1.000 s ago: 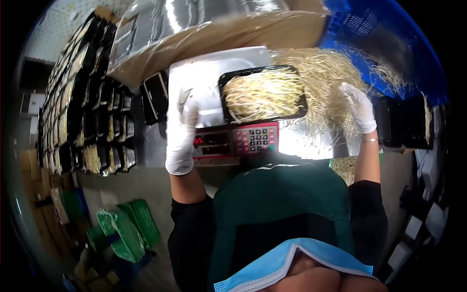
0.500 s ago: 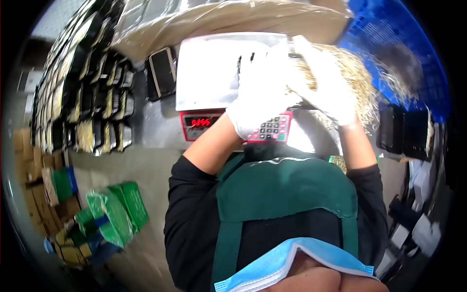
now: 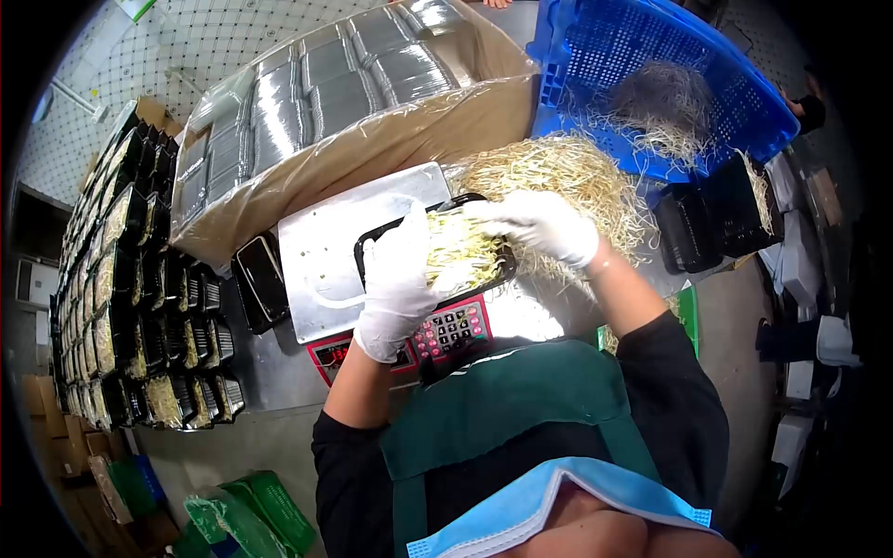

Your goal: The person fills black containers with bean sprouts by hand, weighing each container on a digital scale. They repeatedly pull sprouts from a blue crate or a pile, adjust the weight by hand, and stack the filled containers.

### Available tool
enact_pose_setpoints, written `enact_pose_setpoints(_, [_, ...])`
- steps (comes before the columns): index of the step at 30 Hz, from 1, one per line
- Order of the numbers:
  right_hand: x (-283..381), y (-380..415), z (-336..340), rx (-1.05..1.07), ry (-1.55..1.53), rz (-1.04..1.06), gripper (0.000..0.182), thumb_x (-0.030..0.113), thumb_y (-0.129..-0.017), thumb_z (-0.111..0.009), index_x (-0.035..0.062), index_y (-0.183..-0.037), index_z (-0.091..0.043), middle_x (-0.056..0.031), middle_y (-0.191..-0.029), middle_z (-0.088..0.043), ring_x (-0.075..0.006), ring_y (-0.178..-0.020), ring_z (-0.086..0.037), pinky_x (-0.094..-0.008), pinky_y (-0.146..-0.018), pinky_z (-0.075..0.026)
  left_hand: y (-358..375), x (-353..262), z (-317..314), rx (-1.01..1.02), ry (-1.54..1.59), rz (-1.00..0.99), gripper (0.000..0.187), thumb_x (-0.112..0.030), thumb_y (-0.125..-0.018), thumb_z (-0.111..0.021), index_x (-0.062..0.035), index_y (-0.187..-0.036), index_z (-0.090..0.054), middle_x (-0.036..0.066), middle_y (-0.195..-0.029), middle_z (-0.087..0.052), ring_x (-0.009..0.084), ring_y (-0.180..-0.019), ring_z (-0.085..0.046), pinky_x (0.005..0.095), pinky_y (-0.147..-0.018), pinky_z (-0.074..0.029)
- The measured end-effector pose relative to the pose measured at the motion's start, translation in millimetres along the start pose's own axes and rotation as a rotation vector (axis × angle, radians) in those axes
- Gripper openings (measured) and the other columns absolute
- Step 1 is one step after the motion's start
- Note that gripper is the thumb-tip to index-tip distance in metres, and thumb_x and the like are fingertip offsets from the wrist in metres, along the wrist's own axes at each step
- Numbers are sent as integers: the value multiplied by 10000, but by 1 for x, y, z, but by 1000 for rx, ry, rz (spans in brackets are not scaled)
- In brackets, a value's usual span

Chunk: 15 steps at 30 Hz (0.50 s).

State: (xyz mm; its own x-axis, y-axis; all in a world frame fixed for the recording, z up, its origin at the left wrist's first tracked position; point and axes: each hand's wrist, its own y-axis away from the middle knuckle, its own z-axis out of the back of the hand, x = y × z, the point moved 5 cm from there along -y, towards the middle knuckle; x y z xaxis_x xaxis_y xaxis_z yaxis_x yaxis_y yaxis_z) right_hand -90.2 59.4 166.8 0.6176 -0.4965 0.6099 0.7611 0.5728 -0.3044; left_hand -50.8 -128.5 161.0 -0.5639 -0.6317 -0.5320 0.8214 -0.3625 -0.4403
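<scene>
A black plastic tray (image 3: 507, 263) of pale bean sprouts (image 3: 460, 246) sits over the right side of the scale (image 3: 321, 242), slightly askew. My left hand (image 3: 400, 288), in a white glove, is closed on the tray's left part, its fingers reaching across the sprouts; the thumb is hidden. From the right, my gloved right hand (image 3: 549, 228) reaches to the tray's far right corner, fingertips together at the sprouts. A large heap of bean sprouts (image 3: 558, 172) lies just behind that hand. My left wrist partly covers the scale's red display.
Stacks of filled trays (image 3: 121, 279) rise at the left. An empty black tray (image 3: 260, 279) lies beside the scale. Behind stands a lined carton (image 3: 372, 139) of stacked trays. A blue crate (image 3: 614, 37) with sprouts is back right, near more black trays (image 3: 688, 228).
The view has turned and shifted, showing more of the carton and crate. My hands have come apart somewhat, and the tray of sprouts between them is now visible. The right hand's fingers have drawn together.
</scene>
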Motion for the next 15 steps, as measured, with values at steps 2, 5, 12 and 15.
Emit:
enact_pose_setpoints(2, [-17, 20, 25, -86, -356, -297, 281, 239, -864, -657, 128, -1121, -684, -60, -996, -695, -140, -780, -643, -263, -659, -517, 7, 3, 4, 93, -203, 139, 891, -410, -675, -767, 136, -1283, -414, 204, -1056, -616, 341, -935, -592, 460, -834, -434])
enact_pose_setpoints(5, [-73, 58, 48, -179, -438, -680, 255, 232, -883, -661, 115, -1107, -688, -26, -1002, -694, -41, -697, -622, -169, -546, -485, 14, 6, 10, 93, -251, 123, 972, -495, -709, -723, 119, -1358, -340, 229, -1197, -562, 347, -1060, -553, 475, -909, -393])
enact_pose_setpoints(12, [-100, 80, 63, -98, 414, -242, 142, 169, -833, -669, 125, -957, -722, -94, -1131, -657, -280, -1105, -583, -360, -949, -451, 26, -11, 78, 50, -116, 58, 823, -440, -842, -651, 70, -1394, -318, 288, -1379, -412, 370, -1263, -436, 446, -1044, -319])
enact_pose_setpoints(15, [-71, 87, 74, -267, 158, -241, 256, 124, -902, -599, 65, -1148, -632, -101, -1237, -600, -253, -1178, -537, -348, -1023, -387, 72, 24, 99, -234, 354, 224, 584, -103, -921, -580, 40, -1416, -305, 188, -1457, -359, 263, -1348, -347, 371, -1123, -244])
